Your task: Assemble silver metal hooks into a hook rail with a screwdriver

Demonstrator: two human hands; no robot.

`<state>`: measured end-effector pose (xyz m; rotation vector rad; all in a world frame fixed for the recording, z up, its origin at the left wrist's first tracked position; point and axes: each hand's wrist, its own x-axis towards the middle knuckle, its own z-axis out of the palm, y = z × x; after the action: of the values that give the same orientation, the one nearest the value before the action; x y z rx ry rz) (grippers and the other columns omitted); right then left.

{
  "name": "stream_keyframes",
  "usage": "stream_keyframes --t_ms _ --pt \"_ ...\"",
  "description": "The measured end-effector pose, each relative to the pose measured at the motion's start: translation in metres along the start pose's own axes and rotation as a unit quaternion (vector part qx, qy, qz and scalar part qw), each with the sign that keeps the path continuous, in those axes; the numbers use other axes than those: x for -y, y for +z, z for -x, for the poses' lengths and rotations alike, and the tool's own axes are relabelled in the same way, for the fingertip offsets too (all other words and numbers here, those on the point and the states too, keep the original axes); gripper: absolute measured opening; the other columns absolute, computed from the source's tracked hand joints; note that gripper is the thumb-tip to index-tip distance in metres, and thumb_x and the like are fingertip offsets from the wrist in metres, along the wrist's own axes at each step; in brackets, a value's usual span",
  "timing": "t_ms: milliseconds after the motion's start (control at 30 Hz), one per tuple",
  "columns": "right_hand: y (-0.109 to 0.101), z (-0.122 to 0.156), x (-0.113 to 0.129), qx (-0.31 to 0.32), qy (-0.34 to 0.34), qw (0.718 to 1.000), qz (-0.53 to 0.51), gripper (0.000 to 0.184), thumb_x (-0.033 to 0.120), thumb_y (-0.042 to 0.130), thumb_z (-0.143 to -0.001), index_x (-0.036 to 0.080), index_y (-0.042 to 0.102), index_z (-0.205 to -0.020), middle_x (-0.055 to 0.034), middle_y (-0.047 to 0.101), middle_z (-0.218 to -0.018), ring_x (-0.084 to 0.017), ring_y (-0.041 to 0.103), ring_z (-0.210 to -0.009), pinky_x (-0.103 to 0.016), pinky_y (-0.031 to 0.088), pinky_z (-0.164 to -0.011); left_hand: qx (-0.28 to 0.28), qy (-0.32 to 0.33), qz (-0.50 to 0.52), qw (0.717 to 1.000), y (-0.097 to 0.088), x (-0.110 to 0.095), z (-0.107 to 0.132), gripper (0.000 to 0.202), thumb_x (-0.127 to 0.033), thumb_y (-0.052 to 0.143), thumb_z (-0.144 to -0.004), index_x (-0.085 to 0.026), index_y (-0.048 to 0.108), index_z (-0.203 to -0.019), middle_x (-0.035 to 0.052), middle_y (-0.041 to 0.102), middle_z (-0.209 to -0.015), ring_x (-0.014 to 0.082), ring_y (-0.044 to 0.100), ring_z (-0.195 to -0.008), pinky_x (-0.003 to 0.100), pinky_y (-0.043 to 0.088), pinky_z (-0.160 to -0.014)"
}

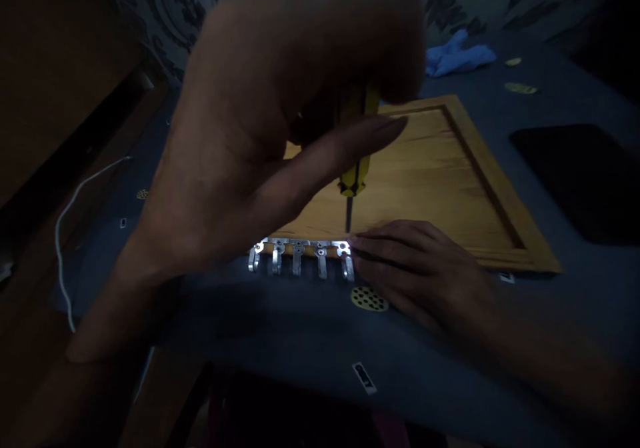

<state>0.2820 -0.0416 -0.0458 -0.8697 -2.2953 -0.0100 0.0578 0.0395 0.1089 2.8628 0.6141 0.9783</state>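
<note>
My left hand point(260, 135) is raised close to the camera and is closed round the handle of a yellow and black screwdriver point(356, 171). Its shaft points down at the right end of a shiny metal hook rail point(300, 255). The rail lies along the near edge of a wooden panel point(430, 181). My right hand point(420, 268) rests on the near edge of the panel with its fingers flat, and the fingertips touch the right end of the rail.
The panel lies on a dark blue cloth surface point(280, 341). A small yellow perforated disc point(369, 299) sits just below the rail. A blue crumpled cloth point(457, 55) is behind the panel, a black flat object point(580, 175) to the right, a white cable point(70, 235) at left.
</note>
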Motion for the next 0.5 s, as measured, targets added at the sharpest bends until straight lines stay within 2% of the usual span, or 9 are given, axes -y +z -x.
stream_keyframes --t_ms 67,133,200,267,400,500 --pt "0.000 0.001 -0.001 0.004 -0.006 1.000 0.001 0.032 0.017 0.045 -0.104 0.022 0.069 -0.125 -0.0090 0.075 -0.124 -0.026 0.065 -0.119 -0.050 0.055 -0.097 0.019 -0.013 -0.004 1.000 -0.004 0.002 0.004 0.043 -0.046 0.034 -0.110 -0.024 0.069 -0.100 -0.0017 0.070 -0.084 0.0251 0.077 -0.091 0.044 0.062 -0.071" --pt "0.000 0.000 -0.001 0.002 -0.014 1.000 0.010 0.029 0.018 0.049 -0.103 0.021 0.069 -0.123 -0.0087 0.076 -0.123 -0.026 0.066 -0.118 -0.049 0.055 -0.095 0.037 -0.033 0.007 0.999 -0.005 0.002 0.009 0.021 -0.037 0.054 -0.105 -0.023 0.069 -0.103 -0.0019 0.073 -0.091 0.0245 0.077 -0.091 0.043 0.063 -0.076" --pt "-0.001 -0.001 -0.001 -0.001 -0.017 1.000 0.017 0.026 0.017 0.052 -0.102 0.021 0.069 -0.121 -0.0078 0.076 -0.122 -0.025 0.066 -0.116 -0.047 0.055 -0.095 0.046 -0.051 0.023 0.997 -0.003 0.000 0.012 0.008 -0.027 0.063 -0.101 -0.023 0.069 -0.104 -0.0028 0.073 -0.095 0.0229 0.077 -0.092 0.040 0.064 -0.076" --pt "-0.001 -0.001 -0.001 0.004 -0.021 1.000 0.016 0.025 0.015 0.053 -0.101 0.019 0.069 -0.121 -0.0078 0.076 -0.122 -0.025 0.065 -0.116 -0.046 0.055 -0.096 0.045 -0.059 0.038 0.997 -0.002 -0.002 0.013 0.008 -0.026 0.062 -0.102 -0.022 0.069 -0.102 -0.0020 0.074 -0.096 0.0241 0.077 -0.094 0.039 0.065 -0.075" --pt "-0.001 -0.001 -0.001 0.006 -0.019 1.000 0.017 0.027 0.015 0.051 -0.101 0.019 0.070 -0.120 -0.0087 0.075 -0.123 -0.026 0.066 -0.115 -0.047 0.054 -0.096 0.045 -0.046 0.066 0.996 0.000 -0.004 0.012 0.020 -0.037 0.056 -0.104 -0.023 0.069 -0.104 0.0004 0.074 -0.098 0.0321 0.075 -0.107 0.047 0.065 -0.080" --pt "0.000 -0.001 -0.002 0.010 -0.014 1.000 0.016 0.030 0.017 0.048 -0.102 0.022 0.070 -0.122 -0.0084 0.076 -0.123 -0.026 0.067 -0.116 -0.047 0.056 -0.094 0.053 -0.047 0.074 0.995 0.001 -0.004 0.012 0.020 -0.037 0.055 -0.104 -0.024 0.069 -0.105 0.0002 0.074 -0.098 0.0305 0.074 -0.107 0.045 0.066 -0.081"
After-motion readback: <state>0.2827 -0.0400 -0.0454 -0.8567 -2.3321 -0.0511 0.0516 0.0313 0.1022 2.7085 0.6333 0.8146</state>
